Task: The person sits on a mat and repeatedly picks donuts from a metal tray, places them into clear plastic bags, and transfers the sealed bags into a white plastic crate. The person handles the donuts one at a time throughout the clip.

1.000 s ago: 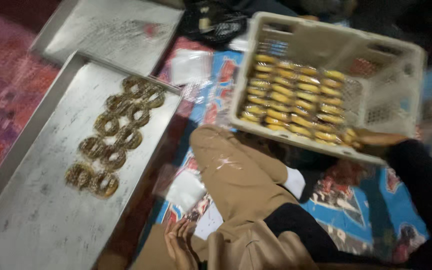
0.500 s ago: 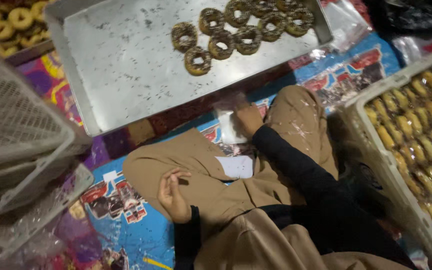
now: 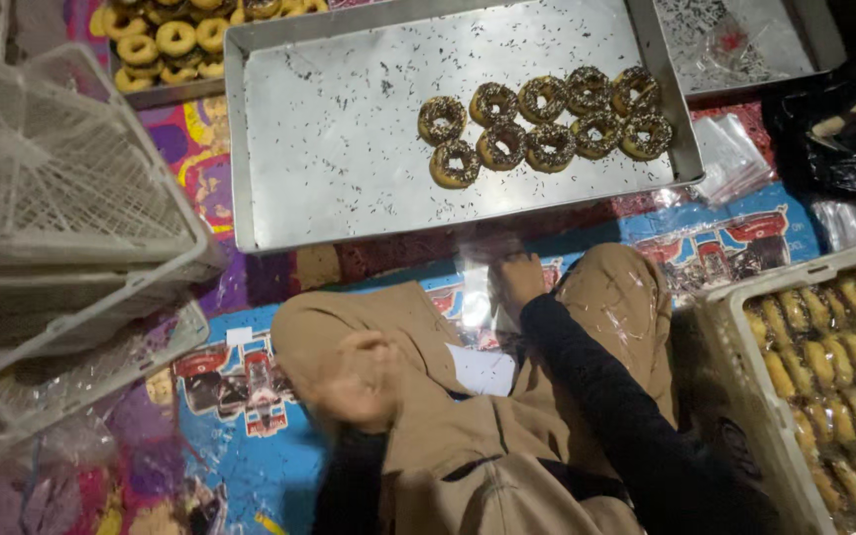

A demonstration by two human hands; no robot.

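Note:
I sit cross-legged in tan trousers on a printed mat. My right hand [image 3: 519, 280], in a black sleeve, reaches forward between my knees, and its fingers close on a clear plastic bag [image 3: 475, 297] lying on the mat. Blurred by motion, my left hand [image 3: 354, 381] hovers over my left knee; its fingers cannot be made out. Just beyond my right hand lies a large metal tray [image 3: 339, 149] with several chocolate-sprinkled doughnuts [image 3: 545, 124] in two rows at its right end.
Stacked white plastic baskets [image 3: 71, 198] stand at the left. A white basket [image 3: 745, 376] of plain golden doughnuts sits at the right. Another tray of plain doughnuts [image 3: 165, 45] is at the top left, a second metal tray [image 3: 745, 40] at the top right, and loose plastic bags [image 3: 730, 159] lie nearby.
My left hand has lifted from beside my thigh up over the left knee and is blurred. My right hand stays on the plastic bag. The view has shifted slightly.

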